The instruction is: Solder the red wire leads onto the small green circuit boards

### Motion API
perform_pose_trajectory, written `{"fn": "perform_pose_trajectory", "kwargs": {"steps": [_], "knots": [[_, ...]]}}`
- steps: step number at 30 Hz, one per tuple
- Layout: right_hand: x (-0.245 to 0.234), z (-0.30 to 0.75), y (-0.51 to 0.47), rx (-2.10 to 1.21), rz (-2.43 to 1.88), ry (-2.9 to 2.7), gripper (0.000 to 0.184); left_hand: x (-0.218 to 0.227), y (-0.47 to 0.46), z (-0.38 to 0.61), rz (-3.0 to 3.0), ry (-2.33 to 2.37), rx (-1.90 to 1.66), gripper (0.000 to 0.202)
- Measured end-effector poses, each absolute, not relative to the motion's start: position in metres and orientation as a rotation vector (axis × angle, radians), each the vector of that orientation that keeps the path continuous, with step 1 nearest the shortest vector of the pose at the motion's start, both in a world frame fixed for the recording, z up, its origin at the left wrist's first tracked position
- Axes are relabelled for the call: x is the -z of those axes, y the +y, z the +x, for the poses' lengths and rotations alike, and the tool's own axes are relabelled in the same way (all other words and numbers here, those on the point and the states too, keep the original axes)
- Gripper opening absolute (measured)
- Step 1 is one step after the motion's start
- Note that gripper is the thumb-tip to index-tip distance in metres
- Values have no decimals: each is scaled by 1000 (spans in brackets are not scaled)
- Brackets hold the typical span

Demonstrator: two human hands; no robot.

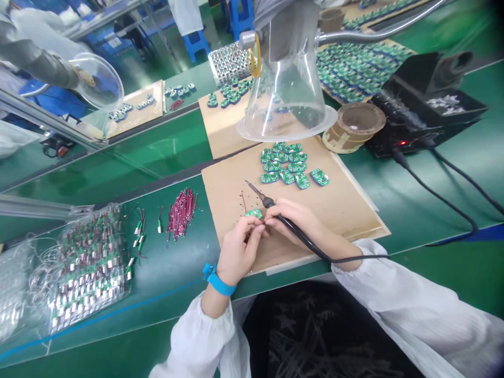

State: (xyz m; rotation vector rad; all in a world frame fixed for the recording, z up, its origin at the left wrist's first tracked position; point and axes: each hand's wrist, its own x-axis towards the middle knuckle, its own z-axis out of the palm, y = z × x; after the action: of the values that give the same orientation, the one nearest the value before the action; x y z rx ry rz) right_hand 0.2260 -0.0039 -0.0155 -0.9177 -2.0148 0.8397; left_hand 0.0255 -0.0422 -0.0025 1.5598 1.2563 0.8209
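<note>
Two hands close together over a flat tan cardboard sheet. Left hand, blue band at the wrist, curled, fingertips pinched on the near edge of a small green circuit board lying flat on the sheet. Right hand wrapped pen-style round the black handle of a soldering iron, thin metal tip slanting up and left, just past the board; smooth black cord trailing off to the right. Farther up the sheet, a loose heap of green boards, small and glossy. Above that, a clear cone-shaped plastic hood on a ribbed metal hose. To its right, a worn brown tape roll, then a boxy black soldering station with a red light. Left of the sheet, on the green mat, a bundle of thin red wires and a crinkled clear bag stuffed with wired boards.
</note>
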Motion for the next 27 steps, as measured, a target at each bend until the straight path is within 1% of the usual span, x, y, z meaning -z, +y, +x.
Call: {"fn": "perform_pose_trajectory", "kwargs": {"steps": [4,8,15,19,25,27], "knots": [[15,227,-3,-924,-874,-1971,16,2,-46,30,1537,1234,-835,15],[14,228,-2,-960,-877,-1896,19,2,-47,38,1363,1213,-921,19],[14,228,-2,-952,-904,-1878,17,1,-43,39,1377,1195,-988,15],[14,227,-1,-907,-909,-1901,19,1,-41,38,1371,1204,-993,16],[19,242,1,-821,-952,-1940,10,2,-34,23,1450,1362,-861,16],[22,253,1,-886,-1034,-1828,22,1,-29,17,1528,1452,-810,15]]}}
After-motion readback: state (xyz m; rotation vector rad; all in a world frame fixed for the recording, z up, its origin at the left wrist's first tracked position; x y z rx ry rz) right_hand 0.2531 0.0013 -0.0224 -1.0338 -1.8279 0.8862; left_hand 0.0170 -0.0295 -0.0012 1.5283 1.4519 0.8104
